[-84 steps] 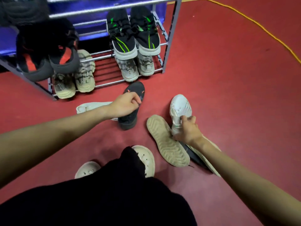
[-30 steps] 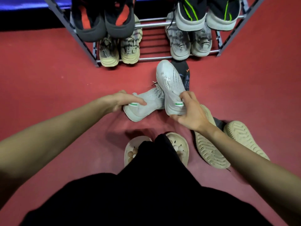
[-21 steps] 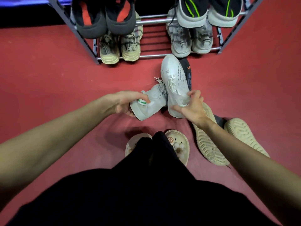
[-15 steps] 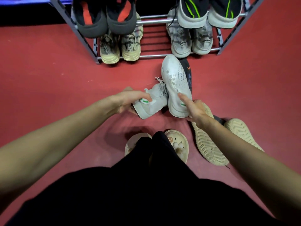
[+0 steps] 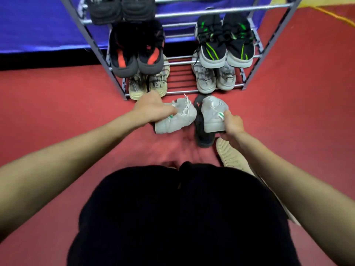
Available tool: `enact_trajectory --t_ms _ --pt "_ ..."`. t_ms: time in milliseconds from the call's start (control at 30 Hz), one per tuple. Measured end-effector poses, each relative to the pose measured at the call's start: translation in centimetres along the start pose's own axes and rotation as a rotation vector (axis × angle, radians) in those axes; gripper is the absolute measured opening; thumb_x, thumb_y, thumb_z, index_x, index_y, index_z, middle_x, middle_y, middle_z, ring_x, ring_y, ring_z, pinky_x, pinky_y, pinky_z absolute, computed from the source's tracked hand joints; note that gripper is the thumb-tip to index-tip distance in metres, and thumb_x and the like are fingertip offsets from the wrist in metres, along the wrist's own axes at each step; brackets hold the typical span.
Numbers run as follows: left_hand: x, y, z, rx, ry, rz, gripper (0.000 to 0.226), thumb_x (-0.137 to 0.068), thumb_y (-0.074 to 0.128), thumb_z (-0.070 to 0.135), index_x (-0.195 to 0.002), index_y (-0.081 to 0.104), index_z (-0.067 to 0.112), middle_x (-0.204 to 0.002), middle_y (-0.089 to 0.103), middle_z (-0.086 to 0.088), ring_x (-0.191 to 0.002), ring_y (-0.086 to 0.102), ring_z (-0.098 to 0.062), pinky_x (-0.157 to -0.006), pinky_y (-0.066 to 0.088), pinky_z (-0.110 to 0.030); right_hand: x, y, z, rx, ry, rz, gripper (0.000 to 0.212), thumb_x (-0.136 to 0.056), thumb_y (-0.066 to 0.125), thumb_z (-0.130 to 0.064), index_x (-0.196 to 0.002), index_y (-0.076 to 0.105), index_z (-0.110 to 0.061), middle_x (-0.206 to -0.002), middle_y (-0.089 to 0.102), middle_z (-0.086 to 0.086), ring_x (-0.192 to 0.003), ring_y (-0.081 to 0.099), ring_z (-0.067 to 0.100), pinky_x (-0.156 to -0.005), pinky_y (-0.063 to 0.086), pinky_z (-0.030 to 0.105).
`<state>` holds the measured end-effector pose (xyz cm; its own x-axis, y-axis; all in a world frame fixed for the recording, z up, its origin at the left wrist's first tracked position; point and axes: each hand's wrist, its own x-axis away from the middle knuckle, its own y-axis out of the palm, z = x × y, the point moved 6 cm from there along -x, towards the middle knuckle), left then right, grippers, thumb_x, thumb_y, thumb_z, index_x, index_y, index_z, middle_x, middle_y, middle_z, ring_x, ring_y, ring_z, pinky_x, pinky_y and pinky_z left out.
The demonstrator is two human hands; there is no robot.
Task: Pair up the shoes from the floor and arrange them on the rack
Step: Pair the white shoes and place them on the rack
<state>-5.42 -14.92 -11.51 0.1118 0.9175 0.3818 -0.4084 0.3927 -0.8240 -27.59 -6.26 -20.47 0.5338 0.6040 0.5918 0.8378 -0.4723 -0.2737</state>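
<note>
- Both white sneakers have come up off the floor since the earlier frames and now hang nearer the rack, whose upper shelves have also come into view.
- Rack: the lowest shelf holds a beige pair at left and a grey-white pair at right, with bare bars between them; the shelf above carries a black-and-red pair and a black-and-green pair.
- Left hand is clamped around the collar of the left white sneaker, which tilts with its toe to the right.
- Right hand is pinched shut on the heel of the right white sneaker, toe pointing far.
- Step in hand, as I judge it: carrying a matched pair to the rack.
- Next move likely calls for turning the left sneaker parallel to its mate, then setting both in the bare middle of a shelf.
- On the floor, a dark shoe lies under the right sneaker and a tan sole-up shoe sits near it, not yet paired.
</note>
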Motion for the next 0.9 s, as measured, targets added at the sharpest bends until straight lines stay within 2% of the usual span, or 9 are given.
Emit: enact_trajectory --t_ms 133,300,400,467,533,600,767,833,900 --pt "2.9 -3.4 0.9 0.332 -0.011 -0.034 0.025 -0.062 0.070 0.029 -0.063 0.053 0.011 -0.062 0.051 -0.003 -0.056 0.049 -0.019 -0.053 0.043 -0.026 2.8 -2.2 -2.9 -0.026 -0.076 -0.030 0.031 -0.095 0.035 -0.028 -0.070 0.046 -0.014 -0.065 0.044 0.001 -0.052 0.039 0.015 -0.033 0.025 0.014" --pt "7.1 -6.3 3.7 0.748 -0.077 -0.270 0.011 -0.080 0.063 0.025 -0.088 0.065 0.017 -0.064 0.065 0.002 -0.058 0.066 -0.010 -0.057 0.060 -0.030 7.4 -5.8 -7.5 -0.082 -0.225 0.029 0.025 -0.087 0.038 -0.025 -0.065 0.046 -0.016 -0.062 0.043 0.001 -0.049 0.036 0.018 -0.040 0.025 0.020" --pt "8.4 -7.7 4.9 0.935 -0.115 -0.409 0.016 -0.080 0.063 0.027 -0.094 0.065 0.018 -0.086 0.066 0.001 -0.081 0.067 -0.013 -0.081 0.058 -0.036 9.3 -8.3 -9.7 -0.109 -0.315 0.099 0.025 -0.084 0.040 -0.027 -0.063 0.048 -0.016 -0.061 0.046 0.002 -0.052 0.041 0.020 -0.047 0.029 0.027" --pt "9.1 -8.6 5.3 1.050 -0.140 -0.416 0.011 -0.079 0.064 0.027 -0.084 0.064 0.017 -0.076 0.066 0.002 -0.073 0.067 -0.013 -0.080 0.058 -0.032 10.2 -9.8 -10.9 -0.103 -0.370 0.146 0.024 -0.077 0.039 -0.034 -0.063 0.050 -0.016 -0.064 0.049 0.002 -0.060 0.045 0.023 -0.057 0.035 0.035" --pt "9.8 -9.1 5.7 1.102 -0.154 -0.411 0.012 -0.078 0.064 0.030 -0.075 0.060 0.018 -0.065 0.061 0.004 -0.059 0.064 -0.012 -0.069 0.053 -0.025 10.6 -11.1 -12.1 -0.107 -0.404 0.192 0.026 -0.067 0.037 -0.039 -0.064 0.051 -0.016 -0.067 0.051 0.004 -0.070 0.048 0.025 -0.065 0.037 0.039" --pt "9.8 -9.3 6.4 1.155 -0.146 -0.402 0.013 -0.077 0.064 0.031 -0.075 0.058 0.020 -0.068 0.058 0.006 -0.064 0.060 -0.012 -0.064 0.046 -0.022 10.6 -11.8 -13.6 -0.121 -0.430 0.199 0.026 -0.064 0.037 -0.038 -0.064 0.051 -0.016 -0.071 0.054 0.007 -0.074 0.050 0.026 -0.067 0.038 0.040" --pt "7.9 -8.4 9.4 1.318 -0.109 -0.407 0.012 -0.083 0.063 0.023 -0.083 0.059 0.012 -0.080 0.060 0.000 -0.077 0.061 -0.014 -0.077 0.051 -0.027 9.1 -12.4 -17.2 -0.105 -0.500 0.184 0.025 -0.069 0.040 -0.037 -0.064 0.049 -0.014 -0.071 0.051 0.009 -0.071 0.046 0.024 -0.065 0.036 0.039" --pt "6.6 -7.9 10.5 1.355 -0.109 -0.421 0.013 -0.085 0.063 0.019 -0.093 0.059 0.010 -0.085 0.061 -0.002 -0.080 0.061 -0.016 -0.086 0.051 -0.029 7.5 -12.3 -18.4 -0.070 -0.512 0.185 0.024 -0.080 0.041 -0.030 -0.067 0.050 -0.012 -0.072 0.051 0.011 -0.070 0.046 0.024 -0.064 0.036 0.039" --pt "5.0 -7.8 11.5 1.344 -0.105 -0.403 0.016 -0.086 0.062 0.015 -0.101 0.058 0.011 -0.089 0.061 -0.004 -0.081 0.063 -0.017 -0.085 0.054 -0.031 5.2 -12.0 -19.5 -0.036 -0.512 0.187 0.022 -0.085 0.040 -0.021 -0.069 0.051 -0.009 -0.071 0.051 0.011 -0.067 0.046 0.024 -0.062 0.036 0.038"
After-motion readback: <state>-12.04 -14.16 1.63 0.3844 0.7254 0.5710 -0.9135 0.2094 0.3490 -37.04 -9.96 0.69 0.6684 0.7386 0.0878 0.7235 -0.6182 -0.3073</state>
